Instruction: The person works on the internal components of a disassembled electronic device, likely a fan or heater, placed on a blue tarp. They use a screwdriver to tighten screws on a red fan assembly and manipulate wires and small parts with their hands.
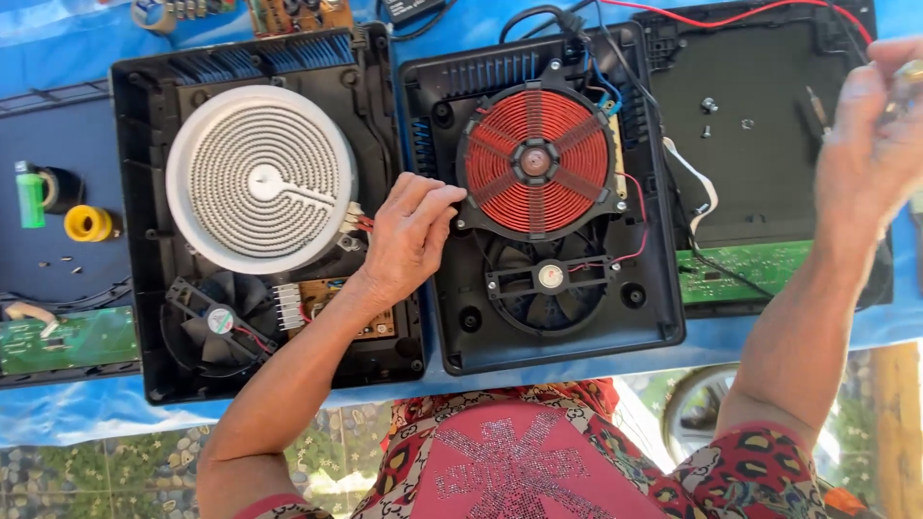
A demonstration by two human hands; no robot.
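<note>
While two opened black cooker housings are laid side by side on a blue sheet (pixel 58 404), the left housing (pixel 135 231) is seen holding a white spiral heating plate (pixel 260 178) and a small fan (pixel 219 322); the right housing (pixel 663 288) holds a red copper coil (pixel 536 160). The left hand (pixel 409 235) is rested open across the seam between both housings, fingertips touching the coil's edge. The right hand (pixel 870 144) is raised, blurred; grip cannot be told.
</note>
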